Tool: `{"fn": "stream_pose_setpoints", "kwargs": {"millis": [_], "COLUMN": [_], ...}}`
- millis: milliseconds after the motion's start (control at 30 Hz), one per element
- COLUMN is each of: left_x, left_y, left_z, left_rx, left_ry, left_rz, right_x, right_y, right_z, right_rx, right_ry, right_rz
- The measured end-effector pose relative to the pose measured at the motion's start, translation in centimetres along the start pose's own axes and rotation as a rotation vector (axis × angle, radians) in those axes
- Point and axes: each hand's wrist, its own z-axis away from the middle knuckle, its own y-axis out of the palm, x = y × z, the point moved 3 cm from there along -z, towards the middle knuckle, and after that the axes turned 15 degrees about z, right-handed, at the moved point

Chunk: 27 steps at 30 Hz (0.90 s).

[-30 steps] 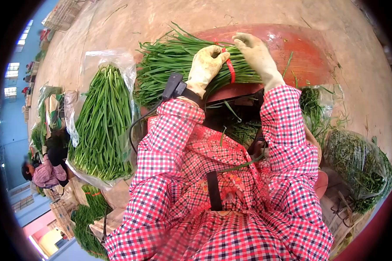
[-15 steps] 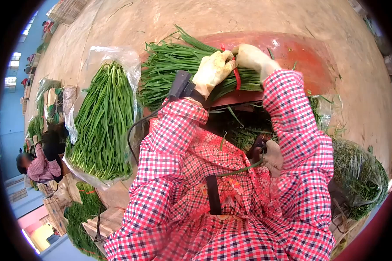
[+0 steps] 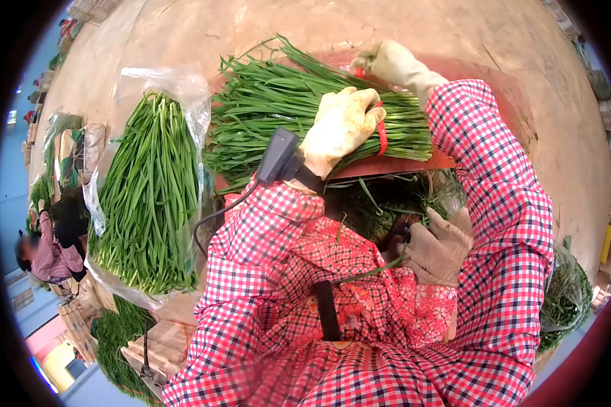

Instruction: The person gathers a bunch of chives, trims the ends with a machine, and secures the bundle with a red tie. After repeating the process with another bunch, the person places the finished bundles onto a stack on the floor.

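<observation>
A bundle of long green garlic chives (image 3: pixel 271 102) lies across a red board (image 3: pixel 411 163), its cut stems to the right. A narrow red band (image 3: pixel 383 139) crosses the stems. My left hand (image 3: pixel 343 125), in a pale stained glove, lies over the bundle with thumb and fingers closed at the band. Beyond the bundle, my gloved right hand (image 3: pixel 394 66) is raised near the board's far edge, fingers closed by a red end of the band. A black device (image 3: pixel 278 156) with a cable is strapped at my left wrist.
Left of the board, more chives (image 3: pixel 149 197) lie on a clear plastic sheet (image 3: pixel 163 80). Below the board are loose leaf scraps and a beige glove-like shape (image 3: pixel 441 247). A plastic bag of greens (image 3: pixel 567 288) stands at right. Another person (image 3: pixel 54 251) works at far left.
My right hand has moved up and away from my left, drawing apart along the band. The band beside my left fingers has shifted right and down in view, and more stems show.
</observation>
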Motion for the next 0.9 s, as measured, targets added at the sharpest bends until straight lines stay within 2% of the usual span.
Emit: {"fn": "stream_pose_setpoints", "kwargs": {"millis": [33,67,100,167,267,367,467,567,600,700,767,833,867,900], "left_x": [-0.4,-0.5,-0.5,-0.8,-1.0,-0.8,-0.8,-0.8,-0.7,-0.2,-0.4,-1.5,-2.2,-2.6], "left_y": [0.0,0.0,0.0,0.1,0.2,0.4,0.4,0.2,0.3,0.3,0.4,0.4,0.3,0.3], "left_z": [0.1,0.1,0.1,0.4,0.4,0.4,0.2,0.2,0.2,0.3,0.6,1.5,2.0,2.5], "left_rx": [0.009,0.02,0.03,0.0,-0.001,-0.014,-0.017,-0.029,-0.024,-0.057,-0.155,-0.357,-0.462,-0.483], "left_ry": [0.0,-0.002,-0.003,0.037,0.049,0.076,0.077,0.073,0.064,0.083,0.205,0.336,0.4,0.427], "left_rz": [0.019,0.038,0.058,0.075,0.074,0.08,0.074,0.073,0.07,0.077,-0.003,-0.126,-0.188,-0.154], "right_x": [0.3,-0.9,-2.8,-2.7,-2.8,-2.3,-2.2,2.0,2.5,3.8,3.8,2.7,3.1,2.7], "right_y": [-1.0,-0.3,0.7,-0.4,0.2,-0.8,-1.4,-3.2,-2.6,-1.8,-1.1,-0.2,0.0,1.6], "right_z": [0.9,-0.5,-1.3,-0.8,-1.4,-1.5,-0.6,3.1,3.7,5.1,6.1,6.4,7.3,7.2], "right_rx": [0.047,-0.055,0.005,0.119,-0.023,0.118,0.062,-0.047,-0.076,-0.106,-0.228,-0.333,-0.383,-0.448], "right_ry": [0.162,0.034,0.089,0.198,0.204,0.283,0.208,0.104,0.013,0.029,0.115,0.203,0.228,0.247], "right_rz": [-0.109,-0.044,0.08,0.328,0.508,0.397,0.008,0.302,0.342,0.304,0.203,0.018,-0.001,0.038]}}
